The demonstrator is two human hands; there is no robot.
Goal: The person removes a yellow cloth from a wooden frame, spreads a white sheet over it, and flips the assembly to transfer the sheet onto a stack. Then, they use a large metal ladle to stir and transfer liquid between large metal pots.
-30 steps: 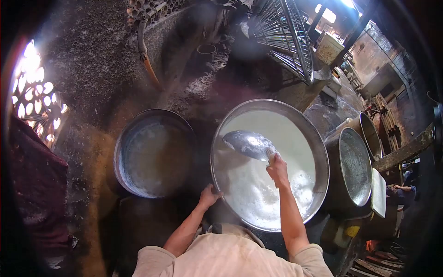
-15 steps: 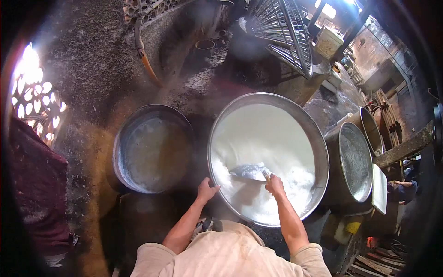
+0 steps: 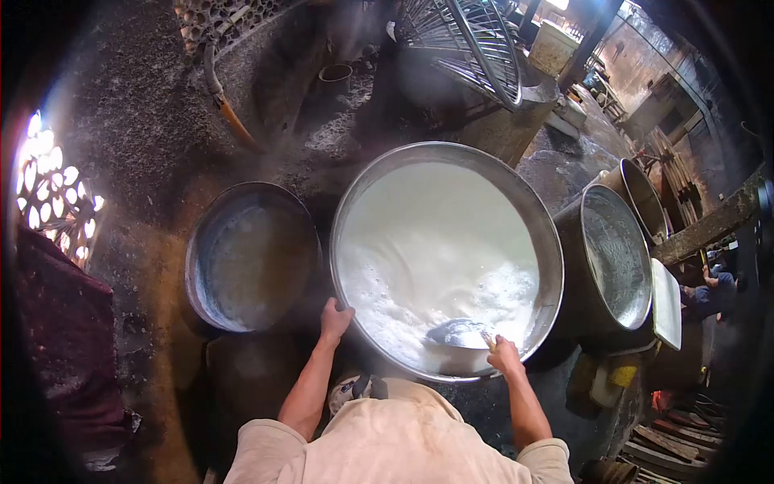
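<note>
A wide round metal vat (image 3: 556, 278) holds milky white liquid (image 3: 435, 218) with foam gathered at its near side. My right hand (image 3: 505, 356) is closed round the short handle of a shallow metal scoop (image 3: 459, 333), whose blade rests at the liquid's surface near the vat's front right wall. On the left, my left hand (image 3: 335, 319) grips the vat's outer rim, with its fingertips partly hidden against the metal.
Left of the vat stands a smaller metal pot (image 3: 258, 258) with cloudy liquid. To the right are a deep metal pot (image 3: 617, 258) and a white board (image 3: 667, 305). A large wire basket (image 3: 468, 48) lies beyond. Another person (image 3: 713, 294) is at far right.
My right hand has drawn the scoop toward me and to the right through the liquid. My left hand has closed on the rim. The camera view has shifted slightly.
</note>
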